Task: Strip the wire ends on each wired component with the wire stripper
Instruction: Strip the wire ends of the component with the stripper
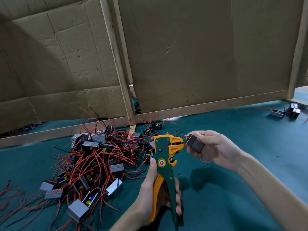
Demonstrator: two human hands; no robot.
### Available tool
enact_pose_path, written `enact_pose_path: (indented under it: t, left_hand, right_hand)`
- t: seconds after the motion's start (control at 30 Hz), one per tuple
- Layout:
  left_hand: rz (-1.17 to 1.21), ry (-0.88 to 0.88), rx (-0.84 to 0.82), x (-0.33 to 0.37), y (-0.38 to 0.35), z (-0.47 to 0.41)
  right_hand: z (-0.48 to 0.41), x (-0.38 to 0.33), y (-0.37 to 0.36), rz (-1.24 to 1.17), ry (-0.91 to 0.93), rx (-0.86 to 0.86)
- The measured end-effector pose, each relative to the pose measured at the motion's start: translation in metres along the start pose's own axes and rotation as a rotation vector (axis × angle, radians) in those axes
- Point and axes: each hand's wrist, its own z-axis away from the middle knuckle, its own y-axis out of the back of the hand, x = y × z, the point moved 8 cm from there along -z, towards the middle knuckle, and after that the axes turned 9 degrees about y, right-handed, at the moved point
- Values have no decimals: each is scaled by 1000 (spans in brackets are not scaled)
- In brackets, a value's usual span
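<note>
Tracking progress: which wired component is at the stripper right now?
The black component in the right hand, its wire entering the wire stripper at its orange head; all others lie loose on the green mat.

Creased brown cardboard panels form the back wall, pale wooden battens frame them, wooden rail runs along the base, teal cloth tabletop spreads in front, bright gap far right.

single head-worn wide-angle view; faces forward and down; near the green table; cardboard wall ahead
</note>
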Motion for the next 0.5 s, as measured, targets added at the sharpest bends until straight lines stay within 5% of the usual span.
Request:
enact_pose_path:
  t: [0.17,0.37,0.5]
  left_hand:
    - [-5,-102,180,4,5,-3]
    - [164,-61,18,6,0,-2]
    - [135,-63,83,4,6,-1]
  right_hand:
    - [-2,4,2,57,-9,3]
    - [-3,-6,11,143,57,81]
    - [-2,-16,20,320,117,135]
